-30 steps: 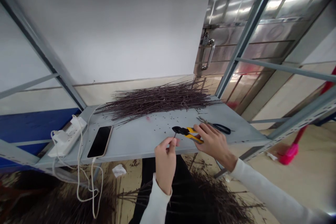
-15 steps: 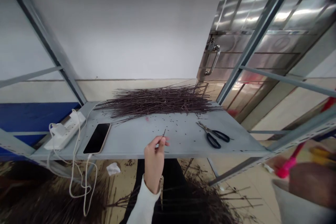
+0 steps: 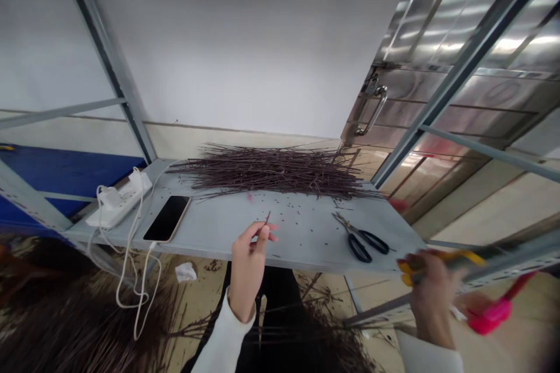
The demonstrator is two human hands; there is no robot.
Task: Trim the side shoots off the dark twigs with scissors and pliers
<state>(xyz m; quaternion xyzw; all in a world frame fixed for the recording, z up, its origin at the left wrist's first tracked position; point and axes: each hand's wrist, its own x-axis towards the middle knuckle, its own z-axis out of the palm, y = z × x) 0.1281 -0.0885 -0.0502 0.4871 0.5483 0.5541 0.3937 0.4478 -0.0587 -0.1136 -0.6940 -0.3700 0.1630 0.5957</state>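
Observation:
A short dark twig (image 3: 268,217) is pinched between the thumb and fingers of my left hand (image 3: 249,256), its tip pointing up above the shelf's front part. My right hand (image 3: 433,288), smeared by motion, is wrapped round a yellow and dark hand tool (image 3: 409,271) near the shelf's right front corner; blur hides its exact kind. Between my hands lie black-handled scissors (image 3: 359,239), their blades toward the back left. Along the back of the grey shelf (image 3: 227,224) stretches a long pile of dark twigs (image 3: 271,172), with small dark bits scattered before it.
A phone (image 3: 167,218) on a white cable and a power strip (image 3: 120,201) occupy the shelf's left end. Metal posts (image 3: 455,76) frame both sides. Below lie more branches (image 3: 65,326) and a crumpled white tissue (image 3: 186,272). A pink object (image 3: 490,316) is at lower right.
My right hand has come in from the right edge toward the shelf with the yellow tool. My left hand still pinches the twig. The view has shifted and tilted slightly.

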